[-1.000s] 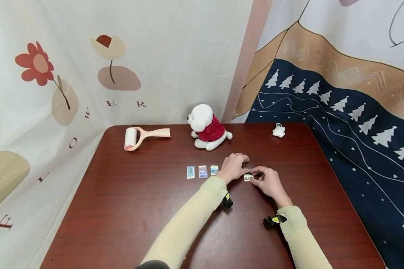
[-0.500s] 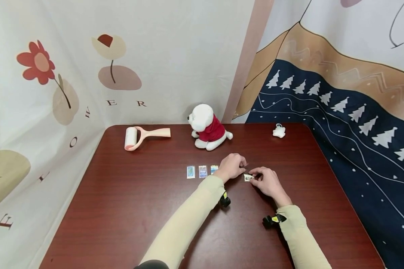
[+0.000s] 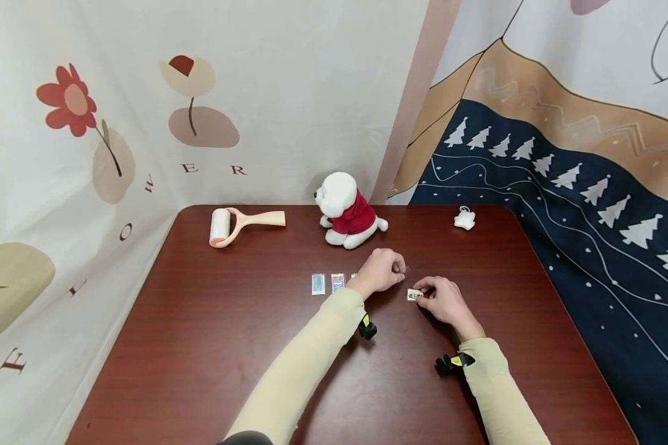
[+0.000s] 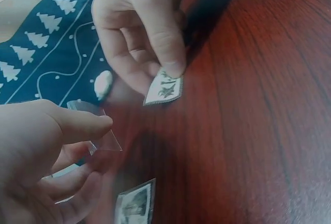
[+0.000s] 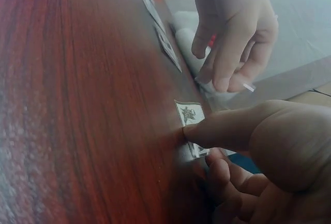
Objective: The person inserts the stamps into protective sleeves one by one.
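My right hand (image 3: 444, 304) pinches a small pale stamp (image 3: 414, 295) between thumb and fingers, close over the table. In the left wrist view this stamp (image 4: 164, 90) shows a dark plant-like drawing and a toothed edge. To its left, my left hand (image 3: 380, 271) pinches a small clear plastic sleeve (image 4: 107, 140), apart from the stamp. A blue-green stamp (image 3: 318, 284) and a bluish one (image 3: 338, 282) lie in a row left of my left wrist, which covers most of a third. Near my left hand lies a dark-pictured stamp (image 4: 135, 206).
Along the back of the brown table (image 3: 245, 346) lie a lint roller (image 3: 239, 226) and a white star-shaped trinket (image 3: 464, 218). A white plush dog (image 3: 345, 213) in a red top sits between them. Printed curtains (image 3: 289, 93) hang behind and beside the table.
My left hand has drawn a little to the left with the clear sleeve, away from the stamp. My right hand stays nearly in place, pinching the stamp.
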Demonstrator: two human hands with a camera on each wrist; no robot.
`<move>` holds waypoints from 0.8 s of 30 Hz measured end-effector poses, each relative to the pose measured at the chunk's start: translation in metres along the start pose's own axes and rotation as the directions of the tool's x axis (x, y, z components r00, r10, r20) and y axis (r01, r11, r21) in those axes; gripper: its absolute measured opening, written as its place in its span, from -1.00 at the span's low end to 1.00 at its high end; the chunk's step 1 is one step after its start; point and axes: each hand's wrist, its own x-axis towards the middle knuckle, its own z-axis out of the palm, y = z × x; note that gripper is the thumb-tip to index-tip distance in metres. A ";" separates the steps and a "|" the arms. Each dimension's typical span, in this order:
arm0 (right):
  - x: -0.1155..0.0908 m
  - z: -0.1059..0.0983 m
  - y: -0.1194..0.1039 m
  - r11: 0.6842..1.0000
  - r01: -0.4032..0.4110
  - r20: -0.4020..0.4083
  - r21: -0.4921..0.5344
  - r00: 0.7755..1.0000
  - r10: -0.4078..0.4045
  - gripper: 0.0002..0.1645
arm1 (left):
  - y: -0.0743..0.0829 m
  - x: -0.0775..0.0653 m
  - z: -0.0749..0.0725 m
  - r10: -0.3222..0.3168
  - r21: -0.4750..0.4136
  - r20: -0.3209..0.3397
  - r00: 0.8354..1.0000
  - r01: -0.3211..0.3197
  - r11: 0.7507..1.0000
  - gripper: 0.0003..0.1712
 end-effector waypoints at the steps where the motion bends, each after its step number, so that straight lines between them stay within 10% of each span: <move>1: 0.000 0.000 0.001 1.000 0.001 -0.006 -0.002 1.000 -0.001 -0.78 | -0.001 -0.001 -0.001 0.002 -0.019 -0.003 1.000 -0.002 1.000 -0.95; 24: 0.003 -0.005 -0.003 0.988 0.096 -0.083 0.125 0.993 -0.086 -0.88 | -0.032 -0.027 -0.025 -0.015 -0.197 -0.054 0.998 0.004 0.980 -0.96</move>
